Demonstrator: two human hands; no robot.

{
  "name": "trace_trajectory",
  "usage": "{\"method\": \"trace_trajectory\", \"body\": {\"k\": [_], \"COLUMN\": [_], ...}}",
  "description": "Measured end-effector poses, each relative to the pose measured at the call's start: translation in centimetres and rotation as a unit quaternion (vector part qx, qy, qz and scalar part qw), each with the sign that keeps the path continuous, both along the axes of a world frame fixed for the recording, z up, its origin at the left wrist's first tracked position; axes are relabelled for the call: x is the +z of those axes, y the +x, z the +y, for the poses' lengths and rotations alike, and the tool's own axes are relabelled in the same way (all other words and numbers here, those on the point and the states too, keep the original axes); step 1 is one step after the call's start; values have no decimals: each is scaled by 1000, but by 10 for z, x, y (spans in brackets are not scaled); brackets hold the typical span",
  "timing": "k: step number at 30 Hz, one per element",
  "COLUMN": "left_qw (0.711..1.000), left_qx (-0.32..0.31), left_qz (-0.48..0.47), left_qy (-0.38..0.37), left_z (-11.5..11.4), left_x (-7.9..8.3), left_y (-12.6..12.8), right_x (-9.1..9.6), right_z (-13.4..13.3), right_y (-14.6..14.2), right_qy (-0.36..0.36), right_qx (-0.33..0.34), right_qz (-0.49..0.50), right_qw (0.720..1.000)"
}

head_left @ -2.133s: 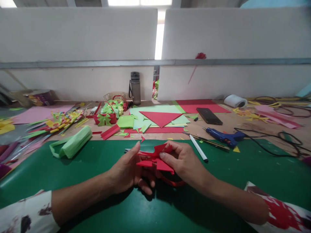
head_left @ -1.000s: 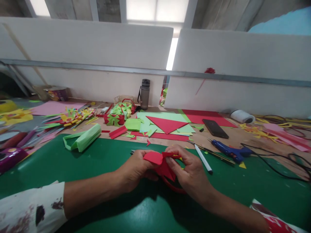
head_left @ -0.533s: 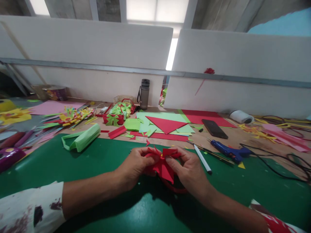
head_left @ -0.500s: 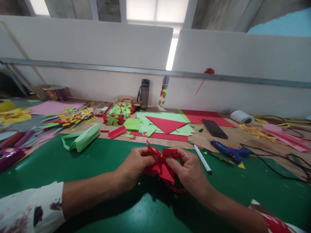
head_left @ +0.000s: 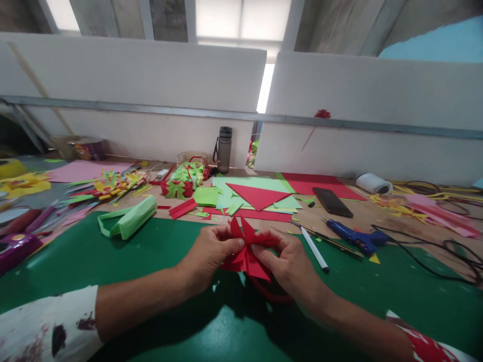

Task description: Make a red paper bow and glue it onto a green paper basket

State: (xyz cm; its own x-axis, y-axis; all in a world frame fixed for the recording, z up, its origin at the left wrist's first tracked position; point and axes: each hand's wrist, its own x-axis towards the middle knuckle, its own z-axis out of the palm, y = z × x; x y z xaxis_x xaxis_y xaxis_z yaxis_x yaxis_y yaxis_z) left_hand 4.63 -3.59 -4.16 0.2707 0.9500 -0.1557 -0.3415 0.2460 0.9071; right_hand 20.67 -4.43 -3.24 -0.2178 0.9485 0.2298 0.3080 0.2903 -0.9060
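Note:
Between my two hands is a red paper flower (head_left: 247,254) with pointed petals spread around a creased middle. My left hand (head_left: 211,251) pinches its left petals between thumb and fingers. On the other side, my right hand (head_left: 285,256) is closed on the right petals, its thumb pressed near the centre. Below the flower a curved red band (head_left: 269,294) shows in part; the hands and petals hide the rest of it. Both hands are over the green mat (head_left: 158,271).
A white marker (head_left: 315,249) and a blue glue gun (head_left: 354,236) with a black cord lie to the right. A folded light-green paper piece (head_left: 132,218) sits left. Behind are red paper (head_left: 258,196), a phone (head_left: 332,202), a grey bottle (head_left: 224,150) and a small red-and-green basket (head_left: 177,188).
The flower has turned and tilted in my hands, so its upper petals now stand up more openly and its yellow centre spot no longer shows. Both hands still pinch it.

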Motion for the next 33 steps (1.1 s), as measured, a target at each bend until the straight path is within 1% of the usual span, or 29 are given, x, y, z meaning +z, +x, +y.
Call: {"method": "trace_trajectory", "body": {"k": [5,9,11,13,17,20,23,25,29,33], "left_qw": [997,992,988,982,963,952,950,949,950,955], "left_qx": [32,63,69,70,77,90,97,98,79,67], "left_qz": [-3,3,7,19,69,92,102,115,138,139], "left_qy": [66,108,137,175,251,277,279,278,270,255], "left_z": [9,15,17,20,26,32,37,40,43,46], "left_x": [17,34,41,48,58,63,65,64,56,48], "left_y": [-9,-15,-18,-20,-18,-13,-9,-8,-7,-6], "right_x": [21,37,43,48,55,59,59,57,47,41], "right_z": [6,15,19,23,31,35,38,42,52,56], "right_y": [-13,-24,-27,-28,-24,-17,-12,-10,-9,-11], "right_qy": [-83,-110,-108,-100,-51,-31,-32,-36,-53,-55], "right_qx": [49,61,61,75,117,117,108,86,49,53], "right_qz": [107,149,182,205,222,238,238,230,217,203], "right_qw": [990,981,975,971,967,964,965,969,974,976]}}
